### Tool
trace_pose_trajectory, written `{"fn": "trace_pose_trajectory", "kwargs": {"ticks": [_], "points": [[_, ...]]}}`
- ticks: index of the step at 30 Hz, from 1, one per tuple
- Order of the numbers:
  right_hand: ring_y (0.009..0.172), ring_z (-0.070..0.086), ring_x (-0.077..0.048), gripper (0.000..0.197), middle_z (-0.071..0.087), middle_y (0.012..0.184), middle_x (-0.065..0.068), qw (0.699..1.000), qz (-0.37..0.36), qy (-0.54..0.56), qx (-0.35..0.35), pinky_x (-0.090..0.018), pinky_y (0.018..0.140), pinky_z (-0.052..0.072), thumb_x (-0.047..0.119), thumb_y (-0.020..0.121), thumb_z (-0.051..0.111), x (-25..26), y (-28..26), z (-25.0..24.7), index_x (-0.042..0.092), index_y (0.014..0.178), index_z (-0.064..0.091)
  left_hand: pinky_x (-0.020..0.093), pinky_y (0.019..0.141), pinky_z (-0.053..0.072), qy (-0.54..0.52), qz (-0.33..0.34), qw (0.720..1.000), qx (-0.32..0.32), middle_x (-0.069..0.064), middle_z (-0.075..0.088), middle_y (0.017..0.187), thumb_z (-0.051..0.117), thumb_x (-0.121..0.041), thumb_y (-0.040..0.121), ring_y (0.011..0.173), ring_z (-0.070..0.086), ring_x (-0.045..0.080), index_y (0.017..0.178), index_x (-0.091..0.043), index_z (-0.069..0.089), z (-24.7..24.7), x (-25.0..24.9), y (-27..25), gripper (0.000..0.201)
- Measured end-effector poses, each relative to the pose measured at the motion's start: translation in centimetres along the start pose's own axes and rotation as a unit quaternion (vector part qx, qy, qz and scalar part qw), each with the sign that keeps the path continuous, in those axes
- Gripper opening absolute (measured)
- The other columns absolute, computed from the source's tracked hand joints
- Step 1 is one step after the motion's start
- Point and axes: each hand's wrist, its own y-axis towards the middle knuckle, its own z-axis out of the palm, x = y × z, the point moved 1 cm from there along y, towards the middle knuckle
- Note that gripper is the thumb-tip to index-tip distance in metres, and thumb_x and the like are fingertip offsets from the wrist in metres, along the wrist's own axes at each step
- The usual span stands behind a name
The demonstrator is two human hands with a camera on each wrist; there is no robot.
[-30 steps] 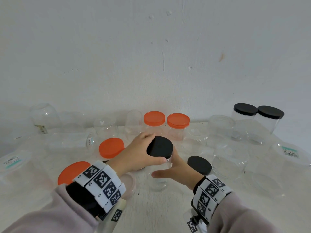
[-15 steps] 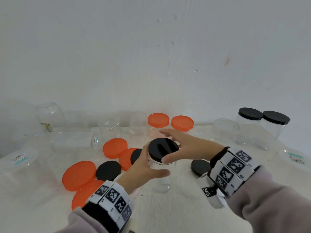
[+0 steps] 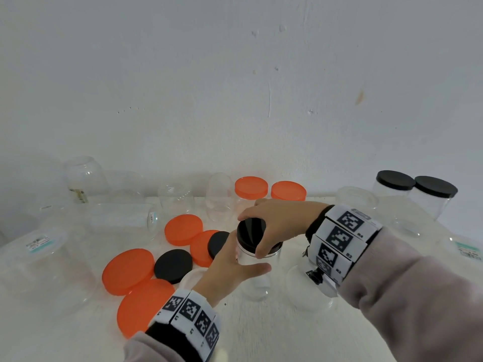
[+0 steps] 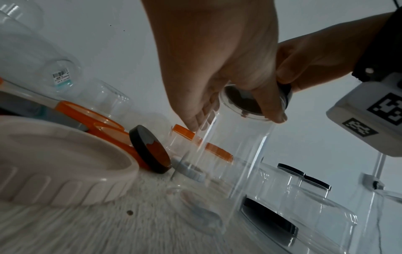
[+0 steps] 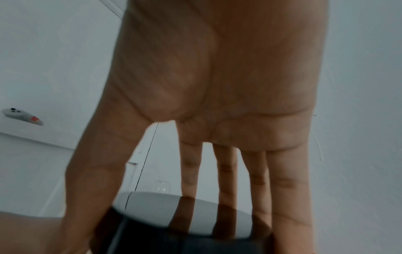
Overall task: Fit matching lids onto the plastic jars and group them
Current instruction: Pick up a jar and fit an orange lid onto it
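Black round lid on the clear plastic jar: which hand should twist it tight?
Right. The right hand already grips the black round lid from above, fingers around its rim. The left hand grips the clear plastic jar below, so it is better placed to steady it.

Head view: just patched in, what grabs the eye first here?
At centre, the right hand grips a black lid atop a clear jar that the left hand holds by its side. Loose orange lids and black ones lie to the left; two black-lidded jars stand far right.
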Motion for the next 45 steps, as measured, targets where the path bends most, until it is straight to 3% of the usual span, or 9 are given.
{"fn": "trace_pose_trajectory", "kwargs": {"ticks": [11,19,22,26,29,33,38,41,45], "points": [[0.124,0.04,-0.016,0.081,0.039,0.131,0.007,0.998,-0.028,-0.048,0.041,-0.038,0.098,0.045,0.03,0.073,0.079,0.5,0.0,-0.8,0.036,0.142,0.037,0.04,0.113,0.032,0.008,0.005,1.0,0.008,-0.014,0.051,0.136,0.085,-0.026,0.07,0.129,0.044,0.005,0.14,-0.031,0.034,-0.2,0.0,0.1,0.087],[0.109,0.041,-0.01,0.079,0.039,0.114,0.014,0.998,-0.001,-0.055,0.015,-0.037,0.094,0.048,0.053,0.067,0.076,0.2,0.4,-0.8,0.037,0.137,0.042,0.039,0.113,0.033,0.01,0.003,1.0,0.003,-0.019,0.051,0.134,0.085,-0.03,0.069,0.128,0.043,0.003,0.14,-0.035,0.034,-0.1,0.3,0.2,0.087],[0.103,0.051,-0.014,0.075,0.046,0.11,0.011,0.998,0.019,-0.058,-0.008,-0.034,0.081,0.052,0.063,0.062,0.073,0.1,0.6,-0.4,0.036,0.127,0.047,0.037,0.112,0.034,0.009,0.007,1.0,0.002,-0.019,0.052,0.133,0.085,-0.029,0.07,0.128,0.044,0.003,0.139,-0.036,0.035,-0.1,0.4,0.2,0.086],[0.084,0.056,-0.011,0.067,0.055,0.095,0.009,0.996,0.022,-0.056,-0.058,-0.025,0.059,0.044,0.069,0.064,0.068,0.1,0.7,0.3,0.026,0.113,0.054,0.029,0.106,0.036,0.025,0.009,1.0,-0.003,-0.022,0.053,0.129,0.084,-0.032,0.07,0.126,0.045,0.001,0.129,-0.047,0.036,0.0,0.4,0.2,0.078],[0.092,0.057,-0.013,0.069,0.056,0.099,0.01,0.997,0.035,-0.057,-0.042,-0.028,0.069,0.049,0.069,0.065,0.069,0.4,0.6,-0.1,0.025,0.116,0.054,0.033,0.109,0.036,0.022,0.011,1.0,-0.003,-0.022,0.053,0.13,0.085,-0.032,0.069,0.126,0.045,0.001,0.135,-0.041,0.036,0.0,0.4,0.2,0.082],[0.117,0.043,-0.018,0.093,0.034,0.114,0.011,0.992,0.031,-0.101,0.068,-0.04,0.094,0.047,0.051,0.067,0.078,0.9,0.3,-0.9,0.038,0.145,0.028,0.038,0.113,0.033,0.015,0.009,1.0,-0.009,-0.018,0.051,0.134,0.086,-0.033,0.067,0.129,0.043,0.005,0.14,-0.035,0.034,0.0,0.7,0.3,0.089],[0.107,0.038,-0.01,0.086,0.036,0.108,0.014,0.994,-0.001,-0.106,0.033,-0.036,0.092,0.046,0.049,0.066,0.08,0.8,0.3,-1.0,0.037,0.14,0.038,0.025,0.103,0.034,0.032,0.008,0.999,-0.017,-0.023,0.05,0.131,0.086,-0.037,0.066,0.127,0.042,0.001,0.137,-0.039,0.035,0.1,1.1,0.5,0.087],[0.103,0.049,-0.011,0.078,0.045,0.105,0.014,0.995,0.008,-0.096,0.011,-0.037,0.086,0.052,0.057,0.062,0.078,0.7,0.6,-0.7,0.034,0.13,0.048,0.026,0.103,0.036,0.039,0.01,0.999,-0.024,-0.022,0.053,0.128,0.086,-0.038,0.066,0.125,0.046,0.002,0.135,-0.038,0.037,0.0,1.2,0.5,0.085],[0.079,0.059,-0.011,0.064,0.059,0.089,0.008,0.995,0.023,-0.079,-0.056,-0.024,0.059,0.048,0.07,0.06,0.071,0.4,0.7,0.2,0.023,0.101,0.06,0.029,0.103,0.041,0.043,0.016,0.999,-0.026,-0.02,0.056,0.126,0.085,-0.038,0.066,0.122,0.049,0.002,0.135,-0.038,0.038,0.1,1.2,0.4,0.083]]}}
